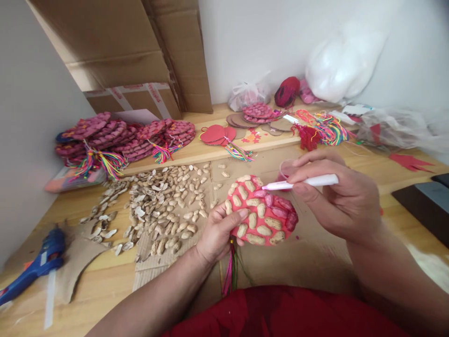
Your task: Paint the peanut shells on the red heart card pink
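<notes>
My left hand grips the lower left edge of a round red disc covered with peanut shells, thumb on its face. Most shells are bare tan; several on the right side are coloured pink. A multicoloured tassel hangs below the disc. Between the thumb and fingers of my right hand is a white pen-shaped brush. Its pink tip touches or nearly touches a shell near the disc's upper middle. Behind the right fingers stands a clear cup with dark pink liquid, partly hidden.
Loose peanut shells spread over cardboard on the left. A blue glue gun lies at the far left. Stacks of finished pink discs with tassels, red discs and coloured cords line the raised board behind. A dark flat object lies right.
</notes>
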Action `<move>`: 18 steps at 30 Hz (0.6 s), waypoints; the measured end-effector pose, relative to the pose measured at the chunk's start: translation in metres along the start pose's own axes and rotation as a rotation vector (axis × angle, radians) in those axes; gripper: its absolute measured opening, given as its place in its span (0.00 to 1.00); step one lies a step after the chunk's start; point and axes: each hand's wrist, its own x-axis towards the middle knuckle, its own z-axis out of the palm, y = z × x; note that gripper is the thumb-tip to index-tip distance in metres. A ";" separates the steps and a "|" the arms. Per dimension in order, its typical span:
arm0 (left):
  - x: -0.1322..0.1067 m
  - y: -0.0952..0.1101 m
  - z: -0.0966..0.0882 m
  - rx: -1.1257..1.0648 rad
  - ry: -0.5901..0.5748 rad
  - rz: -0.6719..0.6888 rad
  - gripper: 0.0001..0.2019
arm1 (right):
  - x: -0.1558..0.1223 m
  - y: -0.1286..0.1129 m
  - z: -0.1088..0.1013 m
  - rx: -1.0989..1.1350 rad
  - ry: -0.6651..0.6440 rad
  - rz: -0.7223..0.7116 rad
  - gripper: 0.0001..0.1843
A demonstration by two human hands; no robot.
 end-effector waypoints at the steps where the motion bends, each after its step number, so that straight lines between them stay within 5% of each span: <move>1: 0.000 0.000 -0.001 -0.005 -0.008 -0.006 0.17 | 0.000 0.001 0.000 0.007 0.009 0.005 0.09; 18: 0.003 -0.007 -0.011 -0.037 -0.232 -0.049 0.16 | 0.005 0.001 -0.008 0.245 0.121 0.036 0.11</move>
